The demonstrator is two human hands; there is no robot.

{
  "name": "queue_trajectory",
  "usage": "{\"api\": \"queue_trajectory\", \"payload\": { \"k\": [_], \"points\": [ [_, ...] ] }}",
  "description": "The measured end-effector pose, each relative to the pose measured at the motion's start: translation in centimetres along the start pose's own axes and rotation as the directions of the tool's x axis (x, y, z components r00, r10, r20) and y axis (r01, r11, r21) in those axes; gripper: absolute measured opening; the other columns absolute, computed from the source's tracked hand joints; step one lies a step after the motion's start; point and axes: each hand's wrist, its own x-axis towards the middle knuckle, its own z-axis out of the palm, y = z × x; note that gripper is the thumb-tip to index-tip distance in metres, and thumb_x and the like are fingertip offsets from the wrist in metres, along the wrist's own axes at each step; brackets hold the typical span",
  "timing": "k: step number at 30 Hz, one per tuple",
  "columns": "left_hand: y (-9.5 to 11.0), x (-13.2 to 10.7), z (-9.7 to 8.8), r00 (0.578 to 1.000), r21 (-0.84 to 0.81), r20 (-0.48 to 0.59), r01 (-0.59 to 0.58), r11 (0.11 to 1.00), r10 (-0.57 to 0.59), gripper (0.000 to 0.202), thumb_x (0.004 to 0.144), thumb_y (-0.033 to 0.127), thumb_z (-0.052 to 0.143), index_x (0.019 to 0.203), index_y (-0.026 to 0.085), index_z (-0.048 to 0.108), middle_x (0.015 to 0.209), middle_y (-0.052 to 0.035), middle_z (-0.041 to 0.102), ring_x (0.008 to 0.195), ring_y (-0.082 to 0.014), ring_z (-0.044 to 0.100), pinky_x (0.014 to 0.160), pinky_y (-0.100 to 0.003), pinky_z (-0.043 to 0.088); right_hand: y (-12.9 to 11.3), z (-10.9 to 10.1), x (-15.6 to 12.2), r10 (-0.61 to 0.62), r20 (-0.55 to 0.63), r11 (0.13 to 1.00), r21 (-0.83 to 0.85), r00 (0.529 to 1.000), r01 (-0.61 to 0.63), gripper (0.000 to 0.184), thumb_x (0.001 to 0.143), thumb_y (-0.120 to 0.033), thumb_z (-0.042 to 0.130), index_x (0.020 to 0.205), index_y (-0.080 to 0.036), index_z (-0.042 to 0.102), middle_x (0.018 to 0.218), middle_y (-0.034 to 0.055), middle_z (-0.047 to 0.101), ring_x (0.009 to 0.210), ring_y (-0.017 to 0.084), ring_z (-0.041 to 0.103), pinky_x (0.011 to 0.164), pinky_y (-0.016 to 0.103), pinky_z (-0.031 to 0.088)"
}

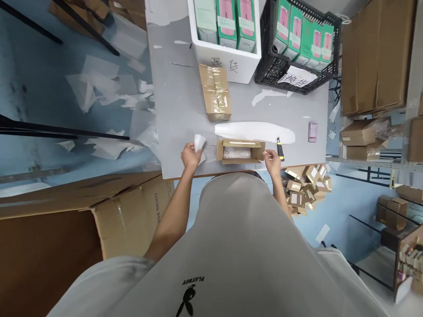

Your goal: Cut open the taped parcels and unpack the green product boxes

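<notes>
An opened cardboard box point(259, 155) lies at the table's front edge, with something wrapped in clear or whitish plastic point(237, 152) inside it. To its left, my left hand point(191, 156) pinches a crumpled piece of white paper point(199, 143). At the box's right end is my right hand point(271, 162), its fingers closed together at the cardboard edge. A black and yellow utility knife point(280, 149) lies just right of that hand. Behind the box stretches a long white strip of paper point(254, 132). Farther back lies a taped brown carton point(216, 93).
A white foam bin point(228, 65) and a black plastic crate point(264, 70), both holding green and pink boxes, stand at the table's back. A small pinkish box point(312, 132) is at right. A large open carton point(128, 224) stands lower left; paper scraps point(99, 88) litter the floor.
</notes>
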Motion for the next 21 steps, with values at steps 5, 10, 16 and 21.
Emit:
{"api": "queue_trajectory", "payload": {
  "k": [5, 10, 16, 21],
  "points": [
    [4.8, -3.4, -3.8, 0.97, -0.215, -0.092, -0.241, 0.946, 0.226, 0.03, 0.087, 0.019, 0.085, 0.113, 0.021, 0.072, 0.111, -0.0054, 0.085, 0.107, -0.0233, 0.082, 0.099, -0.033, 0.067, -1.3, 0.4, 0.8, -0.098, 0.205, 0.988, -0.1, 0.974, 0.12, 0.027, 0.111, -0.041, 0.071, 0.11, -0.023, 0.091, 0.119, 0.0129, 0.093, 0.115, 0.033, 0.086, 0.112, 0.046, 0.066],
    [9.6, -8.4, -4.3, 0.858, -0.175, 0.148, -0.467, 0.867, 0.492, 0.023, 0.093, 0.027, 0.082, 0.115, 0.023, 0.08, 0.114, -0.0028, 0.087, 0.108, -0.0248, 0.081, 0.107, -0.036, 0.067, -2.0, 1.4, 2.2, -0.225, 0.461, 0.914, -0.204, 0.858, 0.349, 0.039, 0.107, -0.022, 0.076, 0.145, -0.023, 0.088, 0.159, 0.0141, 0.081, 0.147, 0.039, 0.078, 0.13, 0.054, 0.06],
    [11.0, -9.1, 1.2, 0.66, 0.199, 0.495, -0.719, 0.666, 0.564, 0.036, 0.101, 0.02, 0.067, 0.133, 0.023, 0.085, 0.135, -0.0137, 0.083, 0.127, -0.0374, 0.079, 0.113, -0.046, 0.063, -1.6, 1.9, 4.0, -0.312, 0.506, 0.838, -0.253, 0.804, 0.484, 0.113, 0.092, -0.015, 0.092, 0.192, -0.027, 0.04, 0.196, 0.0212, 0.039, 0.174, 0.045, 0.052, 0.139, 0.064, 0.053],
    [11.1, -8.0, 6.2, 0.637, 0.324, 0.601, -0.747, 0.581, 0.483, 0.048, 0.099, 0.014, 0.066, 0.144, 0.018, 0.083, 0.144, -0.0207, 0.08, 0.14, -0.0425, 0.074, 0.124, -0.054, 0.06, -1.5, 2.1, 4.6, -0.332, 0.541, 0.787, -0.292, 0.772, 0.543, 0.115, 0.092, -0.016, 0.097, 0.192, -0.017, 0.039, 0.196, 0.0299, 0.034, 0.18, 0.05, 0.04, 0.141, 0.069, 0.048]
  ]
}}
